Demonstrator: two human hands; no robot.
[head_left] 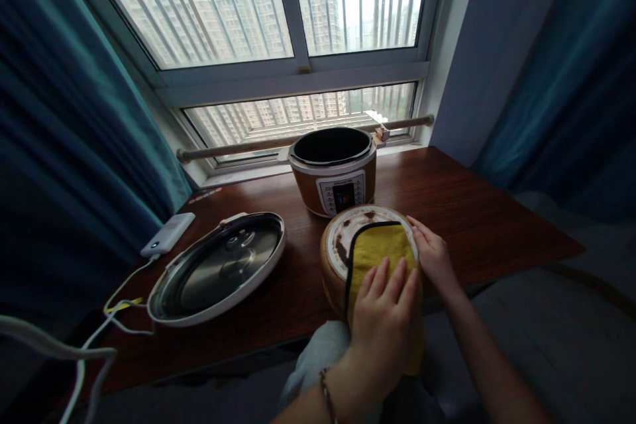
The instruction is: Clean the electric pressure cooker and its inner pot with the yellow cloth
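My left hand, with a bracelet at the wrist, lies with its fingers stretched out and a little apart on a yellow cloth with a black edge. Under the cloth is a round, tan-sided, drum-like object; its white upper face carries dark brown stains. At the right side of that object, my right hand grips the rim, fingertips on the edge. The thumb of my left hand is hidden. Right behind the round object stands a gold and white electric cooker, its top uncovered and its dark inside showing.
Left of the round object, a large lid rests with its shiny inner side up. A white power bank with a white cable lies at the left of the brown table. Beyond are a barred window and blue curtains.
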